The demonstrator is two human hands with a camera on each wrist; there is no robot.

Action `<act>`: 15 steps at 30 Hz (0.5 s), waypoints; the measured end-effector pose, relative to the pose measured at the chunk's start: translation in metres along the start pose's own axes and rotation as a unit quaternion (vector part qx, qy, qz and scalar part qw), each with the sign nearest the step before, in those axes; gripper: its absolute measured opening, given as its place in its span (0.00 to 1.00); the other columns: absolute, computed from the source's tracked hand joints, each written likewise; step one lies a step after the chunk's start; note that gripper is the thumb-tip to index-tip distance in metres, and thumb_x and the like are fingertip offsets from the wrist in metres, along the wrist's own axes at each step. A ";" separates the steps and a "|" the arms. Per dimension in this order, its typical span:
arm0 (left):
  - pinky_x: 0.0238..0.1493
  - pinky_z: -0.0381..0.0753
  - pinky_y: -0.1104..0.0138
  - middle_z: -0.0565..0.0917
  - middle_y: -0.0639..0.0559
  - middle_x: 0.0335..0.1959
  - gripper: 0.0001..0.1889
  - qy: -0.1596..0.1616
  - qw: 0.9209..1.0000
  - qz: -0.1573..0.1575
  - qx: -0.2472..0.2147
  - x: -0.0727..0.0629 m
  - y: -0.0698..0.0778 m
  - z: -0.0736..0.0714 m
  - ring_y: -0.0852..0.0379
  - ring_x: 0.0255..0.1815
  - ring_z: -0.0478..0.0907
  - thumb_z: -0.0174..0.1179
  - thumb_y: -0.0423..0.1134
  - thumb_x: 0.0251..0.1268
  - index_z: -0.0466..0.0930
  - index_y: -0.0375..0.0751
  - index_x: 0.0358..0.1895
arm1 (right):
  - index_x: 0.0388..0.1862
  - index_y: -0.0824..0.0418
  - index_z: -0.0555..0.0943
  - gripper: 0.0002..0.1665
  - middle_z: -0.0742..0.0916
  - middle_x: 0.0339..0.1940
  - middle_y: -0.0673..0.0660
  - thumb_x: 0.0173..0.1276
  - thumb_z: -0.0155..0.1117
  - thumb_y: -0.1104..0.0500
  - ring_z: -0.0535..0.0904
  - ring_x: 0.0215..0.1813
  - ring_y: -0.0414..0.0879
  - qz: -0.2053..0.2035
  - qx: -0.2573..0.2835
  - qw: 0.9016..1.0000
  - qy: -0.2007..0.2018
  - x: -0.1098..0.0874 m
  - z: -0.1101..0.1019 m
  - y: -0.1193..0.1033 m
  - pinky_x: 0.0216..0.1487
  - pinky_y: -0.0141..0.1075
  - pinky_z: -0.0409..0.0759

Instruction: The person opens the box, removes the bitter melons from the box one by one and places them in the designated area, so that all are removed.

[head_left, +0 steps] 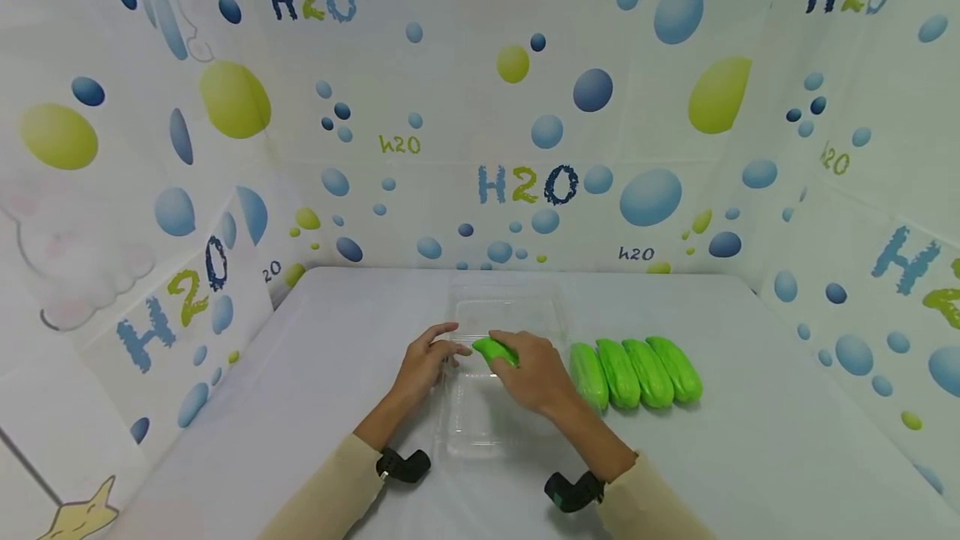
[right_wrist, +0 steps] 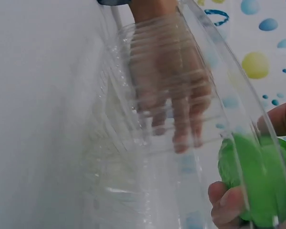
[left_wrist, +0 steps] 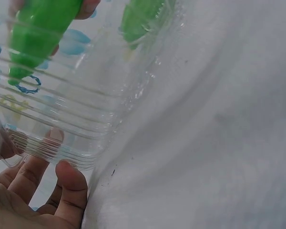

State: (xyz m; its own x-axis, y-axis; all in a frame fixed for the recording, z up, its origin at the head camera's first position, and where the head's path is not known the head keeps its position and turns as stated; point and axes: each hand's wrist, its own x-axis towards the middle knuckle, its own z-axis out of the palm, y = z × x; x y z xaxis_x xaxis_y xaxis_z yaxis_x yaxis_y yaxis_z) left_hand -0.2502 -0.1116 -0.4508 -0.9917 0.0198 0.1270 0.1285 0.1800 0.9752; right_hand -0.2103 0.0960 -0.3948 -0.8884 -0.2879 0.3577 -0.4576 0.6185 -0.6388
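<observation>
A clear plastic clamshell box (head_left: 480, 447) lies with its lid (head_left: 506, 307) folded back, on the white table. Over its middle, my right hand (head_left: 534, 369) pinches a glossy green elongated packet (head_left: 493, 350) between thumb and fingers; one end of the packet tapers to a point. My left hand (head_left: 422, 367) is at the box's left side, its fingers loosely extended and touching the ribbed wall. Through that wall, the left wrist view shows the held packet and a second green packet (left_wrist: 142, 19). The right wrist view shows the left hand (right_wrist: 171, 81) through the plastic.
To the right of the box, several similar green packets (head_left: 636, 373) lie side by side in a row. White table cloth (head_left: 765, 423) surrounds everything. Patterned curtain walls (head_left: 420, 82) stand behind and at both sides.
</observation>
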 end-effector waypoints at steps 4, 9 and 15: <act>0.27 0.67 0.68 0.90 0.45 0.44 0.22 -0.002 1.000 -0.001 0.001 0.001 -0.002 -0.001 0.52 0.37 0.75 0.54 0.38 0.75 0.73 0.43 0.70 | 0.64 0.58 0.83 0.27 0.85 0.37 0.51 0.66 0.56 0.57 0.73 0.33 0.44 0.006 0.002 1.000 0.017 0.002 -0.008 0.004 0.35 0.39 0.72; 0.29 0.67 0.66 0.89 0.43 0.46 0.23 -0.001 1.000 -0.007 0.001 0.001 -0.002 -0.001 0.48 0.40 0.76 0.54 0.38 0.75 0.72 0.41 0.71 | 0.64 0.55 0.83 0.27 0.84 0.37 0.52 0.66 0.55 0.56 0.73 0.34 0.45 0.028 0.009 0.999 0.032 0.005 -0.021 0.013 0.36 0.39 0.72; 0.30 0.67 0.65 0.89 0.39 0.45 0.23 -0.009 1.000 -0.009 -0.005 -0.007 0.014 -0.001 0.39 0.42 0.75 0.52 0.33 0.76 0.70 0.36 0.71 | 0.66 0.54 0.82 0.29 0.80 0.31 0.53 0.66 0.53 0.56 0.73 0.34 0.47 0.054 0.019 0.997 0.048 0.009 -0.036 0.026 0.35 0.40 0.70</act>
State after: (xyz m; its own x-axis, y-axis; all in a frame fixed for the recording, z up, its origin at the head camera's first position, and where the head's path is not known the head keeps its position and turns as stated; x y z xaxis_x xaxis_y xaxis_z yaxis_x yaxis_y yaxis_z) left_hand -0.2416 -0.1106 -0.4381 -0.9938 0.0345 0.1055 0.1099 0.1703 0.9792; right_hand -0.2290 0.1358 -0.3834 -0.9256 -0.1481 0.3484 -0.3624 0.6130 -0.7021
